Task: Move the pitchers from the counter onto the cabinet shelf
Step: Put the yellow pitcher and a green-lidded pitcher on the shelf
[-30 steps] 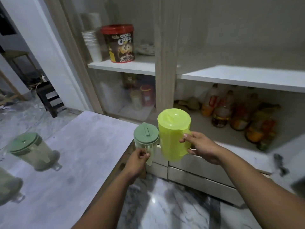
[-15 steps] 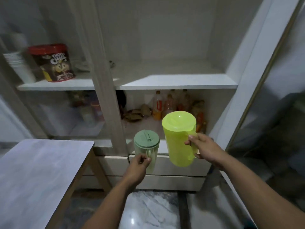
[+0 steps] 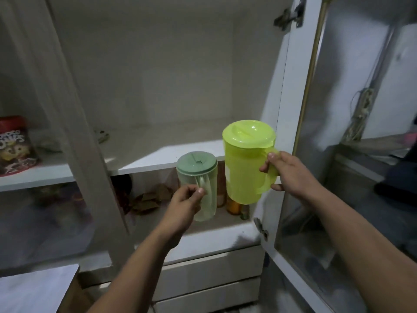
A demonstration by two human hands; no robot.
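Left hand: the left hand (image 3: 185,205) is closing round the handle of the small pale-green pitcher (image 3: 199,186), holding it upright in the air, just below and in front of the shelf edge.
Right hand: the right hand (image 3: 285,172) is wrapping its fingers through the handle of the larger lime pitcher (image 3: 244,163), carrying it upright, its base below shelf level.
Shelf: the white cabinet shelf (image 3: 158,154) is lying bare across most of its middle, with something small near the back left.
Risk, front edge: both bases are sitting lower than the shelf lip, so pushing forward without lifting would likely be knocking them against it.
Risk, door: the open glass door (image 3: 338,132) is standing just beside the right hand, leaving little room on that side.
Risk, post: the wooden upright (image 3: 79,132) is bounding the opening on the left.
Room: the widest free space is lying straight ahead, between post and door.
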